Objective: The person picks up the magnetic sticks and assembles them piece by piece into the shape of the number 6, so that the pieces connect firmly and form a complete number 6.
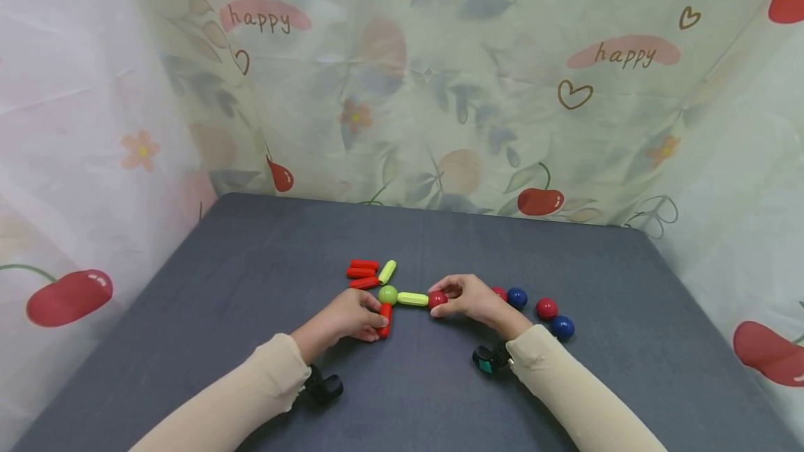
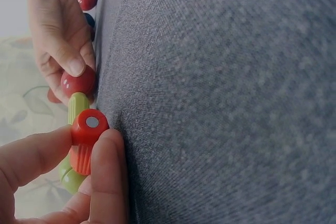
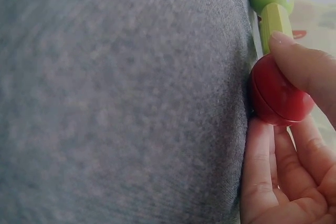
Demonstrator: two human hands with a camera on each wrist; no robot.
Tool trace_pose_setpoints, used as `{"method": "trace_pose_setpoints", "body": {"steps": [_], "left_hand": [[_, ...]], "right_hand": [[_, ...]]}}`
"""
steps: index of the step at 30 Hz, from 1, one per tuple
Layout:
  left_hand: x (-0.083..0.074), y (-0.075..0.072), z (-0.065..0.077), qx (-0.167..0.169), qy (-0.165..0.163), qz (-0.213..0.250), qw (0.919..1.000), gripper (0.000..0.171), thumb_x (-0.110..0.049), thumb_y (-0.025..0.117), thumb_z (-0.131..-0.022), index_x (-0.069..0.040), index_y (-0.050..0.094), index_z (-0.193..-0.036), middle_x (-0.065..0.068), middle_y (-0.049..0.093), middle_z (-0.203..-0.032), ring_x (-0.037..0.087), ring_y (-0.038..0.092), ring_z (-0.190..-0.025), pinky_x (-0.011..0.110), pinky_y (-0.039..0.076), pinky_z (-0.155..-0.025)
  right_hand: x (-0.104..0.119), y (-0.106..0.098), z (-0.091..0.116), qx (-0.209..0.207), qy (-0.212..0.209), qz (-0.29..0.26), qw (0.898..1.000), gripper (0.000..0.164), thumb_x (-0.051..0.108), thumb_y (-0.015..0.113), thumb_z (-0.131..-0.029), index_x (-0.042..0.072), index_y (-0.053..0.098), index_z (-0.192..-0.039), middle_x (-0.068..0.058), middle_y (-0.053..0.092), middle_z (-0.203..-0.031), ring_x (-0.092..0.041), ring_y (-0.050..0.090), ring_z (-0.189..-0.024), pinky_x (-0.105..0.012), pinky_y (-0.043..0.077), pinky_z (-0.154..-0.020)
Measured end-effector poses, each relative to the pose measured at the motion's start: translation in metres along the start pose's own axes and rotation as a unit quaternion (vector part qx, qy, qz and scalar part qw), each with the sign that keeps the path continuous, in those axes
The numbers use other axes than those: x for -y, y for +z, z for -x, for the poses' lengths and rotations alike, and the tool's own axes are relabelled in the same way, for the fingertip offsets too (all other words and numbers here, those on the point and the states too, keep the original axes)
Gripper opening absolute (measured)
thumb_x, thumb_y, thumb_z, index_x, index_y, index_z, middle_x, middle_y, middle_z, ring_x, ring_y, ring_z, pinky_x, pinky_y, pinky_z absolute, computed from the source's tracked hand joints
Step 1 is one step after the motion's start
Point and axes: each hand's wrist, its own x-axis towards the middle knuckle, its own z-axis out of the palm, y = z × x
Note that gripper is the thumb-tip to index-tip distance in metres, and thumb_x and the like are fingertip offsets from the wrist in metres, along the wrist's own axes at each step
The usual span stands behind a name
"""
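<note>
My left hand [image 1: 356, 314] pinches a red magnetic rod [image 1: 385, 321] between thumb and fingers; a round silvery magnet shows in its end in the left wrist view. The rod's far end meets a green ball [image 1: 387, 294]. From that ball a yellow-green rod [image 1: 412, 299] runs right to a red ball [image 1: 437, 299]. My right hand [image 1: 471, 298] grips this red ball [image 3: 281, 93], thumb on top and fingers beneath in the right wrist view. Ball, rods and red ball form a bent chain lying on the dark table.
Several red rods [image 1: 361, 273] and a yellow-green rod [image 1: 387, 272] lie behind the green ball. To the right, beyond my right hand, are blue balls [image 1: 517, 298] and a loose red ball [image 1: 546, 309]. A patterned curtain [image 1: 427, 89] surrounds the dark table [image 1: 301, 243].
</note>
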Motion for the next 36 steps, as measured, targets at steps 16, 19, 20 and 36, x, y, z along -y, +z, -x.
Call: {"method": "trace_pose_setpoints", "body": {"steps": [16, 19, 20, 36], "left_hand": [[0.003, -0.005, -0.001, 0.015, 0.002, 0.017, 0.9997, 0.027, 0.001, 0.072, -0.083, 0.005, 0.058, -0.106, 0.012, 0.065, -0.078, 0.013, 0.062, -0.059, 0.029, 0.058, -0.06], [0.004, -0.003, -0.003, 0.008, 0.005, 0.018, 0.9998, 0.027, 0.001, 0.072, -0.083, 0.005, 0.058, -0.107, 0.012, 0.065, -0.078, 0.013, 0.061, -0.058, 0.03, 0.058, -0.059], [0.005, -0.003, -0.003, 0.007, 0.007, 0.019, 0.9998, 0.028, 0.001, 0.072, -0.083, 0.005, 0.058, -0.107, 0.011, 0.065, -0.077, 0.013, 0.061, -0.057, 0.03, 0.058, -0.058], [0.005, -0.003, -0.003, 0.016, 0.002, 0.023, 0.9996, 0.029, 0.001, 0.071, -0.084, 0.005, 0.057, -0.109, 0.01, 0.065, -0.077, 0.012, 0.061, -0.057, 0.029, 0.058, -0.059]], "right_hand": [[0.0, 0.001, -0.002, 0.006, -0.005, 0.004, 1.0, 0.038, 0.015, 0.083, -0.077, 0.009, 0.068, -0.111, -0.005, 0.066, -0.106, -0.018, 0.059, -0.091, -0.028, 0.053, -0.08], [0.001, 0.002, 0.0, 0.006, -0.009, 0.009, 1.0, 0.038, 0.015, 0.082, -0.077, 0.009, 0.067, -0.111, -0.005, 0.066, -0.106, -0.018, 0.059, -0.091, -0.029, 0.053, -0.08], [0.001, 0.002, 0.0, 0.006, -0.011, 0.009, 1.0, 0.038, 0.015, 0.082, -0.077, 0.009, 0.067, -0.112, -0.005, 0.066, -0.107, -0.018, 0.059, -0.091, -0.029, 0.053, -0.08], [0.004, -0.012, 0.017, -0.003, -0.071, -0.007, 0.997, 0.052, 0.016, 0.078, -0.082, 0.001, 0.057, -0.127, -0.019, 0.058, -0.128, -0.032, 0.058, -0.116, -0.043, 0.05, -0.098]]}}
